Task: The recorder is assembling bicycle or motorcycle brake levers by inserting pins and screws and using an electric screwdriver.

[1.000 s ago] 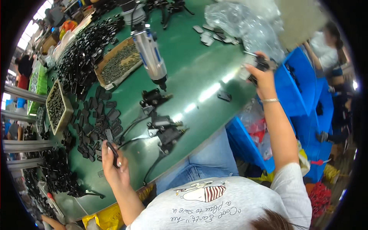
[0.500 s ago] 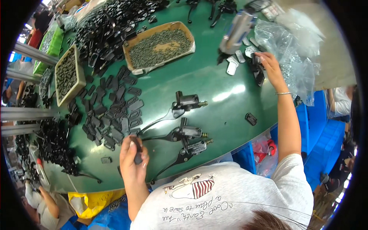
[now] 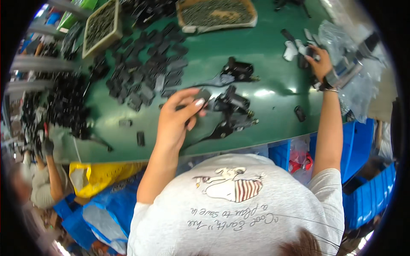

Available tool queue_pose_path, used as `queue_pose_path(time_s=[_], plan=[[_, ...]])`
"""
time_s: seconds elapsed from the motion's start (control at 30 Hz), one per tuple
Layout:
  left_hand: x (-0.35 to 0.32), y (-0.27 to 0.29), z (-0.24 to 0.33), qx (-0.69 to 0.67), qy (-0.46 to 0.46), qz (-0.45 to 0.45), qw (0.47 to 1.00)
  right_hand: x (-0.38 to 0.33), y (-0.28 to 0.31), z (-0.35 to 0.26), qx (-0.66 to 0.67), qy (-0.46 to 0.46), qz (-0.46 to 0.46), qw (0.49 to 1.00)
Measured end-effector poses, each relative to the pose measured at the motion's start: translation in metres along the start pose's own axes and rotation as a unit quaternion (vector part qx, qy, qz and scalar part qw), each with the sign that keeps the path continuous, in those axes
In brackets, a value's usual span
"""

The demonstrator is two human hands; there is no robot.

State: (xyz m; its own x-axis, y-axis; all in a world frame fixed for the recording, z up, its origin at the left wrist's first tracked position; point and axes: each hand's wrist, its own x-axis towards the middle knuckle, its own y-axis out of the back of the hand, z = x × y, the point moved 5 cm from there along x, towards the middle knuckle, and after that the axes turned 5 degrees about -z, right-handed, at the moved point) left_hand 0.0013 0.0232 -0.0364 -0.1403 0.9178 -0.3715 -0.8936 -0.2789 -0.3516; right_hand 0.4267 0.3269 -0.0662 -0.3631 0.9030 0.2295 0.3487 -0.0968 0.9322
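My left hand (image 3: pixel 177 113) pinches a small dark rectangular cover (image 3: pixel 204 96) between thumb and fingers, above the table. Just right of it lie three black brake lever assemblies (image 3: pixel 239 70) with brass-coloured fittings, their levers pointing left. My right hand (image 3: pixel 321 64) is stretched far to the right, its fingers closed on a black rectangular cover (image 3: pixel 303 61). Beside those fingers lie several pale flat plates (image 3: pixel 290 51) and more dark pieces. A silver cylindrical tool (image 3: pixel 347 70) shows by my right wrist, partly blurred.
Loose black covers (image 3: pixel 145 64) form a pile on the green table (image 3: pixel 273 132). Small grey parts fill a shallow box (image 3: pixel 218 13) and a cream bin (image 3: pixel 100 30). More lever assemblies (image 3: pixel 68 102) heap at left. Clear plastic bags (image 3: pixel 361 94) lie right; blue bins (image 3: pixel 356 141) stand below.
The view has shifted, so the table appears higher. My left hand has moved from beside the cover pile toward the lever assemblies, still holding the cover. The silver tool now appears right of my right hand.
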Motion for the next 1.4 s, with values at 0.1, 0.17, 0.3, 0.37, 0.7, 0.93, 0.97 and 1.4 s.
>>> queue_pose_path(time_s=[0.1, 0.17, 0.3, 0.37, 0.7, 0.93, 0.97, 1.4], plan=[[-0.001, -0.008, 0.003, 0.000, -0.001, -0.007, 1.000, 0.008, -0.004, -0.012, 0.060, -0.026, -0.030, 0.997], [-0.003, -0.008, 0.005, -0.011, -0.004, -0.003, 1.000, 0.005, -0.001, -0.011, 0.077, -0.071, -0.026, 0.994], [-0.008, -0.010, 0.003, -0.025, -0.009, -0.025, 0.999, -0.032, 0.035, -0.003, 0.046, 0.050, 0.106, 0.992], [-0.011, -0.006, 0.002, -0.005, -0.016, -0.021, 1.000, -0.081, 0.052, 0.026, 0.377, -0.237, 0.101, 0.890], [-0.016, -0.033, 0.016, 0.069, 0.011, -0.108, 0.992, -0.127, 0.038, -0.299, 0.645, -0.170, -0.120, 0.735], [-0.015, -0.038, 0.008, -0.007, 0.018, -0.130, 0.991, -0.121, 0.012, -0.316, 0.691, -0.190, -0.162, 0.679], [-0.013, -0.037, 0.006, -0.031, 0.014, -0.135, 0.990, -0.122, 0.010, -0.318, 0.689, -0.195, -0.173, 0.676], [0.001, -0.051, 0.017, 0.111, -0.084, -0.050, 0.989, -0.099, 0.011, -0.309, 0.599, -0.123, -0.253, 0.749]])
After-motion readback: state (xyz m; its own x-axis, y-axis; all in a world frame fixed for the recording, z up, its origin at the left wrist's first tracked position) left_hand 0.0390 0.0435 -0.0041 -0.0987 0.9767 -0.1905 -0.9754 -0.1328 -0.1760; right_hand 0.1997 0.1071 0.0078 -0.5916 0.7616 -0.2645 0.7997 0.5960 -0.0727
